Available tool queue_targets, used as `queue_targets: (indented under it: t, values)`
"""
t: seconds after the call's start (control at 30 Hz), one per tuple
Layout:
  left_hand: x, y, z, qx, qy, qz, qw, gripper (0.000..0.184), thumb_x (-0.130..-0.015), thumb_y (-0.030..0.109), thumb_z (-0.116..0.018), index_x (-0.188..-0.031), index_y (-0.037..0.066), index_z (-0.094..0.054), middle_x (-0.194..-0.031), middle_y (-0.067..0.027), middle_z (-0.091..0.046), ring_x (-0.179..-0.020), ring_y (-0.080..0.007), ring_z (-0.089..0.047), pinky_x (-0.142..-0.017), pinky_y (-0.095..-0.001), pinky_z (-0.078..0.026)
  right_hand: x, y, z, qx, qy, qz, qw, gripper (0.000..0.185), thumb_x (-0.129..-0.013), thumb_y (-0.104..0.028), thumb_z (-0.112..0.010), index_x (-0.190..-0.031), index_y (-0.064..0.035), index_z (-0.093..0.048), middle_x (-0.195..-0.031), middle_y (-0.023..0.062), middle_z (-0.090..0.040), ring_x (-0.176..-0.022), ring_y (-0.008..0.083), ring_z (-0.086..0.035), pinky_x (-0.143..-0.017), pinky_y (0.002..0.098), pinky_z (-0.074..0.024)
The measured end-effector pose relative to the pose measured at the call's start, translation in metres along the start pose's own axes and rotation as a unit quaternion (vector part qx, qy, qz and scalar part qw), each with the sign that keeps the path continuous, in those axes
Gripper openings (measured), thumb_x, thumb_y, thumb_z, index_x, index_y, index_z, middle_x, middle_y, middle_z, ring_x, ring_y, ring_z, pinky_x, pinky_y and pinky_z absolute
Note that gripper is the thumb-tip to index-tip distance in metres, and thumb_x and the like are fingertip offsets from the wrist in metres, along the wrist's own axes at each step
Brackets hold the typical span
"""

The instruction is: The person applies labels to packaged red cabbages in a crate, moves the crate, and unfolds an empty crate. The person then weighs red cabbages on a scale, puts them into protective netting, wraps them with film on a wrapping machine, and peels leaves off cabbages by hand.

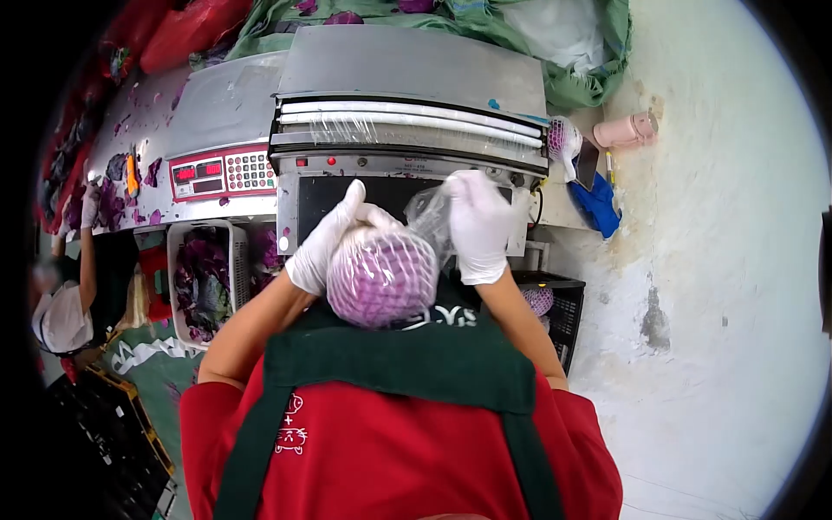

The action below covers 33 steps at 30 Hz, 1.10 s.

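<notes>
A purple cabbage [381, 279] in a white foam net, with clear film around it, is held up close to my chest. My gloved left hand [334, 241] is wrapped round its far left side, thumb pointing up. To the right, my gloved right hand [478, 224] is closed on a gathered end of clear plastic film [428, 215] that stretches from the cabbage; some of its fingers are blurred. Just beyond both hands stands the film wrapping machine [407, 165], with a film roll and a dark plate partly hidden by my hands.
A red-framed weighing scale [221, 173] stands to the left, above a white basket [236, 269] of cabbage leaves. At right are a black crate [568, 312] with a netted cabbage, a pink bottle [626, 130] and a blue cloth [596, 206]. A co-worker [69, 312] works at far left.
</notes>
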<state>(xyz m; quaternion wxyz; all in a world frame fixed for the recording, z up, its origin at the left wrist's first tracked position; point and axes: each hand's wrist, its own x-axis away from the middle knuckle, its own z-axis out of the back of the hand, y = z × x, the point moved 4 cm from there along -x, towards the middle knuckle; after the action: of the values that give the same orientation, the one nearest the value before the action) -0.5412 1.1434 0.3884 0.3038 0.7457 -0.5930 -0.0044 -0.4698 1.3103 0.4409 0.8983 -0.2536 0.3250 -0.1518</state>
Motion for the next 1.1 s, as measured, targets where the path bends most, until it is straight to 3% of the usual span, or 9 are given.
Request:
queue_targets:
  t: [0.13, 0.2, 0.3, 0.5, 0.63, 0.7, 0.8, 0.87, 1.1]
  values:
    - [0.010, 0.007, -0.069, -0.314, -0.164, -0.119, 0.927, 0.061, -0.101, 0.041, -0.037, -0.072, -0.003, -0.066, -0.080, -0.0136, -0.067, -0.077, -0.0238, -0.063, -0.076, -0.0345, -0.050, -0.003, 0.004, -0.029, -0.334, -0.160, -0.267, 0.889, 0.011, -0.089, -0.010, -0.064, -0.084, -0.0005, -0.065, -0.075, 0.0021, -0.062, -0.072, 0.0083, -0.057, -0.069, 0.0252, -0.0473]
    - [0.034, 0.029, -0.098, -0.521, -0.113, -0.384, 0.754, 0.039, -0.097, 0.024, -0.046, -0.074, -0.001, -0.067, -0.078, -0.0130, -0.066, -0.074, -0.0219, -0.063, -0.072, -0.0305, -0.049, -0.005, -0.032, -0.025, -0.462, -0.210, -0.095, 0.856, 0.019, -0.093, -0.016, -0.061, -0.082, -0.0004, -0.065, -0.077, 0.0015, -0.062, -0.074, 0.0086, -0.057, -0.069, 0.0238, -0.0465]
    - [0.040, 0.036, -0.080, -0.509, 0.092, -0.544, 0.661, 0.024, -0.096, 0.015, -0.043, -0.094, 0.000, -0.062, -0.099, -0.0145, -0.062, -0.081, -0.0222, -0.059, -0.073, -0.0321, -0.048, 0.000, -0.036, -0.023, -0.488, -0.414, -0.249, 0.727, 0.014, -0.089, -0.013, -0.062, -0.087, 0.0004, -0.065, -0.079, 0.0031, -0.065, -0.074, 0.0058, -0.054, -0.068, 0.0234, -0.0462]
    - [0.028, 0.005, -0.066, -0.409, 0.058, -0.245, 0.877, 0.038, -0.089, 0.019, -0.045, -0.121, 0.001, -0.055, -0.127, -0.0133, -0.050, -0.116, -0.0225, -0.049, -0.102, -0.0344, -0.037, 0.037, -0.001, -0.044, -0.526, -0.346, -0.395, 0.669, 0.013, -0.088, -0.008, -0.054, -0.098, 0.0001, -0.058, -0.089, 0.0044, -0.061, -0.082, 0.0116, -0.057, -0.077, 0.0253, -0.0480]
    - [0.030, -0.009, -0.057, -0.437, -0.003, -0.180, 0.881, 0.049, -0.086, 0.036, -0.060, -0.121, 0.002, -0.055, -0.128, -0.0130, -0.049, -0.121, -0.0235, -0.047, -0.106, -0.0368, -0.033, 0.053, 0.012, -0.033, -0.576, -0.318, -0.425, 0.621, 0.020, -0.092, -0.012, -0.051, -0.110, -0.0046, -0.056, -0.100, 0.0050, -0.059, -0.093, 0.0126, -0.058, -0.085, 0.0276, -0.0480]
    - [0.029, -0.014, -0.051, -0.323, -0.009, -0.115, 0.939, 0.056, -0.082, 0.042, -0.067, -0.121, 0.004, -0.053, -0.130, -0.0136, -0.048, -0.122, -0.0241, -0.046, -0.106, -0.0380, -0.034, 0.054, 0.013, -0.026, -0.682, -0.255, -0.478, 0.491, 0.020, -0.092, -0.016, -0.050, -0.108, -0.0037, -0.056, -0.097, 0.0037, -0.058, -0.092, 0.0121, -0.056, -0.084, 0.0287, -0.0467]
    - [0.023, -0.019, -0.049, -0.226, 0.023, -0.183, 0.956, 0.058, -0.081, 0.041, -0.068, -0.122, 0.006, -0.048, -0.131, -0.0137, -0.047, -0.124, -0.0242, -0.045, -0.106, -0.0390, -0.034, 0.041, 0.011, 0.008, -0.640, -0.322, -0.399, 0.573, 0.042, -0.097, -0.024, -0.049, -0.133, -0.0037, -0.047, -0.125, 0.0104, -0.054, -0.116, 0.0171, -0.052, -0.099, 0.0331, -0.0423]
    - [0.018, -0.019, -0.042, -0.230, 0.055, -0.246, 0.940, 0.062, -0.081, 0.037, -0.066, -0.128, 0.005, -0.042, -0.135, -0.0137, -0.043, -0.129, -0.0253, -0.039, -0.109, -0.0384, -0.029, 0.038, -0.001, 0.012, -0.533, -0.363, -0.169, 0.745, 0.048, -0.096, -0.023, -0.055, -0.138, -0.0024, -0.043, -0.131, 0.0105, -0.051, -0.122, 0.0170, -0.047, -0.103, 0.0334, -0.0394]
    - [0.023, -0.012, -0.054, -0.312, 0.100, -0.134, 0.935, 0.078, -0.090, 0.064, -0.042, -0.138, 0.003, -0.037, -0.136, -0.0139, -0.043, -0.127, -0.0226, -0.041, -0.108, -0.0366, -0.031, 0.046, 0.001, 0.017, -0.569, -0.254, -0.308, 0.719, 0.025, -0.088, -0.004, -0.063, -0.112, -0.0010, -0.055, -0.110, 0.0072, -0.059, -0.100, 0.0119, -0.056, -0.092, 0.0277, -0.0456]
